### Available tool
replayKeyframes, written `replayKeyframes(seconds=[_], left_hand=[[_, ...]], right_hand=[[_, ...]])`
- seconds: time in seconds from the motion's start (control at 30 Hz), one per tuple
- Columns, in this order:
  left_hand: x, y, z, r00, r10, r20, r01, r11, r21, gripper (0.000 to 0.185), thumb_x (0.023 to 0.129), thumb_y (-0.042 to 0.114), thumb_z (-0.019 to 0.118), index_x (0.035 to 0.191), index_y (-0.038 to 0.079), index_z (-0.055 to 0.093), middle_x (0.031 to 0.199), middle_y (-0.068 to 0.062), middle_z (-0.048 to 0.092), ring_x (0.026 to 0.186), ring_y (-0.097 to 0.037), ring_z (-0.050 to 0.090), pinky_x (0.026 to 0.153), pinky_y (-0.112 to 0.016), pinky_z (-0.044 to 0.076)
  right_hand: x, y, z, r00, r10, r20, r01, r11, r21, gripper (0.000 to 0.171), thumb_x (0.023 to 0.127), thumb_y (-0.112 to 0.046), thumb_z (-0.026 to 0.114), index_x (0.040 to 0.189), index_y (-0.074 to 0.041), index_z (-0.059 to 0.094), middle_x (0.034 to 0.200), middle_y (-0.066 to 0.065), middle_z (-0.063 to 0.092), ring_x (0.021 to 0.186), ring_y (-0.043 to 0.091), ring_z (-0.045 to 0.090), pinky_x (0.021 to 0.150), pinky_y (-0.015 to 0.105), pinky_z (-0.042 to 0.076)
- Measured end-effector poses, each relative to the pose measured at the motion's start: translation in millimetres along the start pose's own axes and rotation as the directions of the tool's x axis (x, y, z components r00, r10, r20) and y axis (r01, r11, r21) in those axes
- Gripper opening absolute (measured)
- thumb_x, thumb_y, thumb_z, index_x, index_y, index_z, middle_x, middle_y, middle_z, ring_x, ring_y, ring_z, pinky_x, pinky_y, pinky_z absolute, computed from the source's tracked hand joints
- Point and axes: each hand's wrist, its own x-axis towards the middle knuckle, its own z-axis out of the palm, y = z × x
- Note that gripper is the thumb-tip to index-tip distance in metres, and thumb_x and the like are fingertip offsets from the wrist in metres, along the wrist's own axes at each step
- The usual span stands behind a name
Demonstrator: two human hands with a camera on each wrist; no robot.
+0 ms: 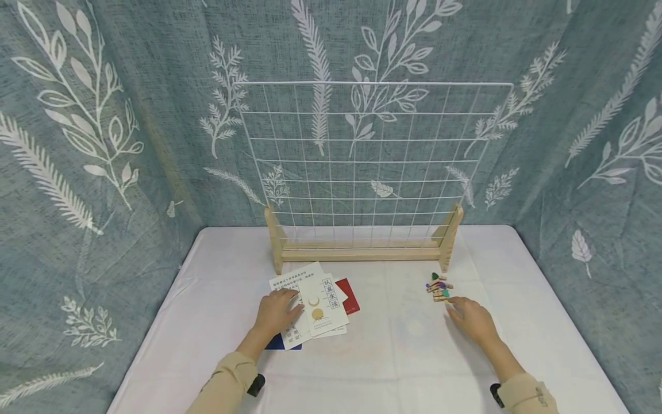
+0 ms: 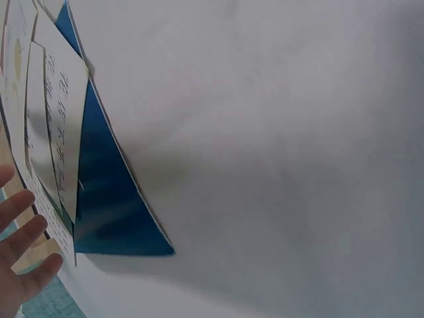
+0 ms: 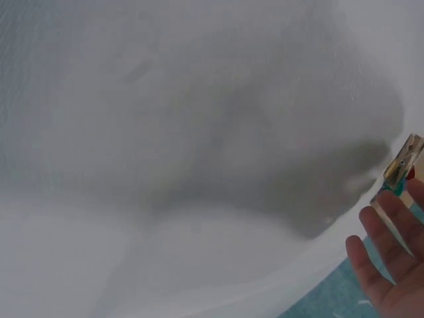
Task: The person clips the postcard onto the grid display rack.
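Observation:
My left hand (image 1: 275, 313) lies over the left side of a loose pile of cards, its fingers spread in the left wrist view. On top of the pile is a white card (image 1: 322, 316) with a gold moon and sun print and large characters. A red card (image 1: 349, 296) juts out at the right, and a blue card (image 2: 112, 199) sticks out underneath. At the right, my right hand (image 1: 472, 322) reaches to a small heap of wooden clothespins (image 1: 439, 295) with coloured decorations. Its fingertips are right at the nearest clothespin; the right wrist view shows several fingers extended.
Behind the cards and clothespins stands a white wire grid (image 1: 362, 167) on a wooden base (image 1: 362, 254). A white cloth (image 1: 383, 356) covers the table. Teal curtains (image 1: 103, 230) with white leaf prints hang at the back and both sides.

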Motion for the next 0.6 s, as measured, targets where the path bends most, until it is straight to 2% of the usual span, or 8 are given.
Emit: replayKeyframes(seconds=[0.23,0.6], left_hand=[[4.5,7.3,0.3,0.999,-0.033,0.021,0.034,0.998,-0.055,0.054,0.083,0.039,0.069,0.121,0.003,0.059,0.118,-0.017,0.064,0.108,-0.034,0.06,0.085,-0.05,0.051],[13.2,10.5,7.0,0.98,-0.137,0.145,0.154,0.981,-0.115,0.079,0.079,0.046,0.071,0.138,0.001,0.043,0.139,-0.022,0.046,0.128,-0.043,0.041,0.097,-0.063,0.037]], right_hand=[[1,-6,-3,0.999,0.048,-0.001,-0.048,0.998,0.044,0.027,0.088,-0.012,0.06,0.107,0.007,0.063,0.093,0.024,0.068,0.078,0.035,0.066,0.067,0.044,0.055],[1,-19,-8,0.999,0.032,-0.024,-0.03,0.996,0.087,0.026,0.087,-0.012,0.062,0.105,0.006,0.064,0.092,0.024,0.068,0.079,0.037,0.066,0.069,0.046,0.054]])
